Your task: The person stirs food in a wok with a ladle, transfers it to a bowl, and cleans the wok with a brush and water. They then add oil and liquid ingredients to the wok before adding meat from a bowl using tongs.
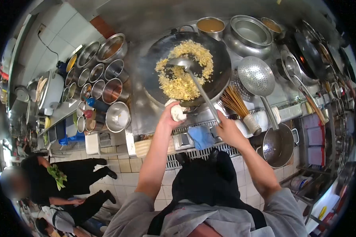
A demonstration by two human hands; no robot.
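A large black wok (152,67) sits on the steel range, with yellow fried rice (184,87) spread in a ring inside it. My right hand (228,128) is closed round the long handle of a steel ladle (200,89). The ladle's bowl rests in the wok, near the middle of the rice. At the wok's near rim, my left hand (169,116) is closed on a bunched white cloth (178,113). The cloth lies against the wok's near edge, where the handle is mostly hidden.
Metal containers (115,90) of ingredients crowd the left. A perforated strainer (256,76), a bamboo brush (241,108) and a pot (241,37) lie right of the wok. A blue cloth (201,137) hangs at the front edge. Two people, one holding leafy greens (57,176), are lower left.
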